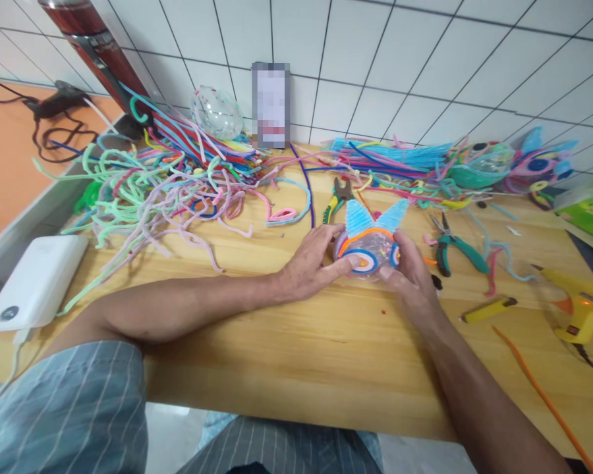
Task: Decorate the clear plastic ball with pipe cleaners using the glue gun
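Between my hands is a clear plastic ball (375, 247) decorated with pipe cleaners: two light-blue pointed ears, an orange band and ringed eye shapes in blue and white. My left hand (321, 260) holds its left side, thumb on the near eye ring. On the other side, my right hand (410, 276) grips the ball with its thumb at the lower front. Behind the ball lie yellow-green cutters (340, 197). Teal-handled pliers (457, 247) lie open to the right of my right hand.
Loose pipe cleaners (168, 191) heap at the back left, beside another clear ball (218, 113). A phone (271, 105) leans on the tiled wall. Decorated balls (484, 164) stand back right. A yellow glue gun (583, 306) and yellow cutter (489, 310) lie right; a white power bank (34, 283) left.
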Available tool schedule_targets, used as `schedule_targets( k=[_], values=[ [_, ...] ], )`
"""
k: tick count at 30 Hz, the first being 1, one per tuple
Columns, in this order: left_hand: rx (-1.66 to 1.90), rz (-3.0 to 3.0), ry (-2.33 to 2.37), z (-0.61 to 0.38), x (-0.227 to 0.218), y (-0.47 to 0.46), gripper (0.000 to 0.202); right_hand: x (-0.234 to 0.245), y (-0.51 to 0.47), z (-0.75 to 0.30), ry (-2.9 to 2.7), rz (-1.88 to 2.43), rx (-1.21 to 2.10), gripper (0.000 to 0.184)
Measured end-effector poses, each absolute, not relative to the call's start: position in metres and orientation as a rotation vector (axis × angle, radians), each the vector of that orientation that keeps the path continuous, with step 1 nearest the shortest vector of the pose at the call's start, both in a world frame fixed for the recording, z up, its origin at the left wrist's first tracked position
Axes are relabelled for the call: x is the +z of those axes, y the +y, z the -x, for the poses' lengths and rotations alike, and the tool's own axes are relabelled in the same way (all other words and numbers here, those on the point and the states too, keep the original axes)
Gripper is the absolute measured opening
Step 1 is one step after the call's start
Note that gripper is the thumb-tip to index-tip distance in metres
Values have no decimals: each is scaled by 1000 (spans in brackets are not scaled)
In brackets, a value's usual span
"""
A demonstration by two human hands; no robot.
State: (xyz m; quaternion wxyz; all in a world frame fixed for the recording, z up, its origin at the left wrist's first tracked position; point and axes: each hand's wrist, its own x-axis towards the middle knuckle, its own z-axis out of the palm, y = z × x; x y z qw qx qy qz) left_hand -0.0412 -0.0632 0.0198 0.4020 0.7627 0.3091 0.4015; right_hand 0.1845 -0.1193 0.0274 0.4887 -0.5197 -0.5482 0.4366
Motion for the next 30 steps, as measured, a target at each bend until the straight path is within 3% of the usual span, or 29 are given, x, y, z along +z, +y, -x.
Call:
schedule_targets(
  k=[6,13,22,30],
  values=[
    [966,-2040,752,40,22,-62,73,25,-119,-184,-1282,1278,1057,81],
    [851,-2150,864,35,15,-58,70,20,-120,-183,-1332,1253,1054,91],
    [835,-2111,997,35,22,-57,65,18,-123,-185,-1463,1212,950,85],
    [813,-2109,998,30,14,-55,86,1,-123,-196,-1584,1348,879,95]
  ],
)
